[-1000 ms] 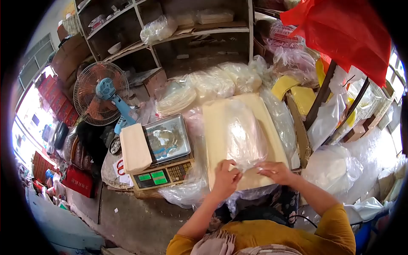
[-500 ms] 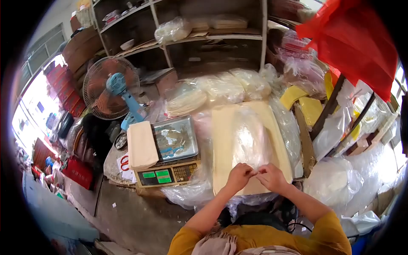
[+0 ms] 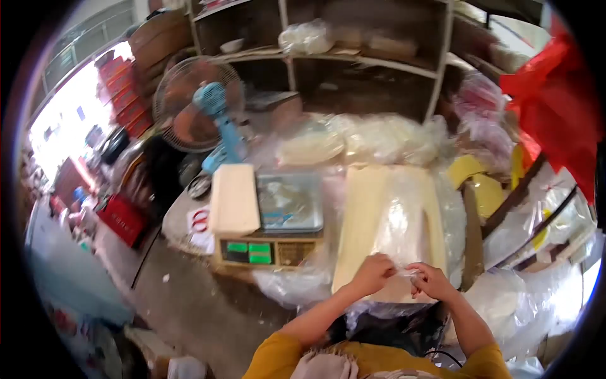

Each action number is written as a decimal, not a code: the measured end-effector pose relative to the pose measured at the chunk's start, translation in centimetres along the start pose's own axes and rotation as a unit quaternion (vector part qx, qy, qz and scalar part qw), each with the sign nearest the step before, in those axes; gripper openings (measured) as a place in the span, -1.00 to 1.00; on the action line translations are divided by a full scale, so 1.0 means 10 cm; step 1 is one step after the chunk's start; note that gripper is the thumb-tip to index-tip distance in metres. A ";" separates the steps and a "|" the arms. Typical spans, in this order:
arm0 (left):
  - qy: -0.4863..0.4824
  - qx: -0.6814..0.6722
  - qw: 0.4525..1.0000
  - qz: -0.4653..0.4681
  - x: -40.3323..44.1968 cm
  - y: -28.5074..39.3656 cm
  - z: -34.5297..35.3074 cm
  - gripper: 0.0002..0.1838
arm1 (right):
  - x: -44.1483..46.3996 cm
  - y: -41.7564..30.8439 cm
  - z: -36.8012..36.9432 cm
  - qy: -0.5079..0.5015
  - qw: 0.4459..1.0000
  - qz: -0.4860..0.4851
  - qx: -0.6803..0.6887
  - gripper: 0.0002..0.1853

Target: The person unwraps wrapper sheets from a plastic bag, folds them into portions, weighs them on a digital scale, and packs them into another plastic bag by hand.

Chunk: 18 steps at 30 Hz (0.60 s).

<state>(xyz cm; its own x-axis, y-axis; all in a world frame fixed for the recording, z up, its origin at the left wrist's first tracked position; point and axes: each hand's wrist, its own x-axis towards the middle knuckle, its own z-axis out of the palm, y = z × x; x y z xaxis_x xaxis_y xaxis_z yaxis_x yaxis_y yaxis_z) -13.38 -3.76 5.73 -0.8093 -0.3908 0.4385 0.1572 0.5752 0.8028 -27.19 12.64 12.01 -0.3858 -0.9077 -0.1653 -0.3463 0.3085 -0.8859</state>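
A filled clear plastic bag lies on a stack of pale yellow sheets. At the near end of the bag, its gathered plastic is pinched by my left hand, whose fingers are closed. Close by on the right, my right hand has its thumb and forefinger closed on the same end of the plastic, the other fingers curled. To the left, a digital scale with green displays has a metal tray. A pale folded stack rests on the scale's left side.
A blue fan stands behind the scale. Plastic-wrapped bundles line the back, below wooden shelves. Yellow pieces, cardboard and a hanging red plastic sheet are at the right. A red box sits at the left.
The view has swung, so the scene sits further right and is blurred. My hands came together at the bag's end, then parted slightly, still on the plastic.
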 end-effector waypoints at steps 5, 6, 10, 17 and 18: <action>0.141 0.031 0.978 -0.149 0.21 -0.59 0.10 -0.32 | 0.51 0.81 -0.37 0.207 0.976 0.048 0.056 -0.51; 0.124 -0.065 0.974 -0.180 0.29 -0.57 0.20 -0.29 | 0.62 0.74 -0.33 0.161 0.962 0.130 0.179 -0.45; 0.075 -0.282 0.901 -0.320 0.43 -0.37 0.05 -0.29 | 0.93 0.41 -0.05 0.056 0.876 0.174 0.446 -0.35; 0.137 -0.453 0.825 -0.309 0.20 -0.13 -0.34 -0.37 | 0.95 -0.23 -0.02 -0.065 0.893 0.178 0.408 -0.42; 0.165 -0.466 0.827 -0.270 0.20 0.02 -0.43 -0.38 | 0.99 -0.39 -0.04 -0.040 0.899 0.160 0.406 -0.43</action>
<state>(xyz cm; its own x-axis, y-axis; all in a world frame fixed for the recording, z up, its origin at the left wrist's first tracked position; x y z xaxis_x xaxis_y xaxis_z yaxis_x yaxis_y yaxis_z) -12.52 -7.52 8.48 -0.7299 -0.6724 -0.1226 0.3146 -0.4897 0.8131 -30.00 2.52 13.97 -0.2797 -0.8368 -0.4707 0.5221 0.2788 -0.8060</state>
